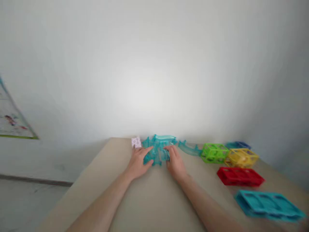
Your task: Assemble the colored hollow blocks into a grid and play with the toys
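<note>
At the far end of the table is a cluster of translucent teal plastic track pieces (158,151), some curved. My left hand (138,162) lies at the cluster's left side, its thumb and index finger apart and touching the pieces. At the right side, my right hand (176,162) has its fingers curled down over the edge of a teal piece; its fingertips are partly hidden. A small white-and-pink patterned block (136,142) stands just beyond my left fingers. Another curved teal track piece (189,149) lies to the right of my right hand.
On the right of the table (154,206) stand a green frame block (214,153), a yellow one (241,158), a red one (240,176) and a larger teal one (269,204). Blue pieces (238,145) sit behind them. A white wall (145,80) rises behind the table.
</note>
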`<state>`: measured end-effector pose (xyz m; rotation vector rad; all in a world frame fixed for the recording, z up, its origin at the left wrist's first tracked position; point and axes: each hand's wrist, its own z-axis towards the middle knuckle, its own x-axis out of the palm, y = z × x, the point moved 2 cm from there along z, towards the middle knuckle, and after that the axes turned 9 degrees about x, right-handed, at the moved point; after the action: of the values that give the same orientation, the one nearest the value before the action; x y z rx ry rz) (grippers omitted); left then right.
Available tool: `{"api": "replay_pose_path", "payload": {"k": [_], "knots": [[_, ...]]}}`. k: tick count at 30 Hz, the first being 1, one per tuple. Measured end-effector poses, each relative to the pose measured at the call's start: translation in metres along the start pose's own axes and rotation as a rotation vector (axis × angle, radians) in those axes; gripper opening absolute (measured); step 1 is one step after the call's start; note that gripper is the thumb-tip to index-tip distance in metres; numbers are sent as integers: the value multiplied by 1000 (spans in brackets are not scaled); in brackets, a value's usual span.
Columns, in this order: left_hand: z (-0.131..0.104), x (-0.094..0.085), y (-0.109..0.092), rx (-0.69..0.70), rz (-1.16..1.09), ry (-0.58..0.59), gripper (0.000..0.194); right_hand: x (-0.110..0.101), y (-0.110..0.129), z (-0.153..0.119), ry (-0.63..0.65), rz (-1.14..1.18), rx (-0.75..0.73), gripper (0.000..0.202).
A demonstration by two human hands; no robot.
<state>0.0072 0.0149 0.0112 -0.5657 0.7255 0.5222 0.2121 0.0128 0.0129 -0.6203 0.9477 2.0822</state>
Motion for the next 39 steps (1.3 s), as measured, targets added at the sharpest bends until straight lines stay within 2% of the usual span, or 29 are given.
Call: {"api": "replay_pose_path", "payload": {"k": [4, 8, 10, 14, 16, 19, 22, 24, 31, 35, 39], "knots": [[0, 1, -3, 21, -7, 23, 55, 5, -8, 0, 21, -15, 21, 24], [1, 1, -2, 20, -59, -1, 57, 6, -10, -1, 34, -8, 19, 13], [1, 2, 0, 18, -82, -22, 52, 4, -10, -1, 39, 2, 0, 13], [1, 2, 2, 16, -114, -47, 41, -5, -14, 1, 32, -15, -34, 24], [1, 2, 3, 17, -128, -53, 41, -12, -23, 4, -46, -102, 34, 32], [0, -1, 3, 22, -143, -75, 44, -22, -41, 7, -199, -263, 228, 46], [0, -4, 3, 12, -127, -141, 41, -26, -52, 6, -256, -387, 405, 52], [1, -6, 4, -14, -65, -205, 35, -27, -52, 4, -236, -459, 464, 47], [1, -7, 17, -178, 117, -336, 34, -32, -30, 5, -110, -602, 469, 37], [-1, 0, 32, -333, 43, -320, 36, -34, -29, 7, -4, -642, 561, 32], [-2, 8, 41, -350, -99, -275, 32, -35, -32, 11, 111, -589, 569, 25]]}}
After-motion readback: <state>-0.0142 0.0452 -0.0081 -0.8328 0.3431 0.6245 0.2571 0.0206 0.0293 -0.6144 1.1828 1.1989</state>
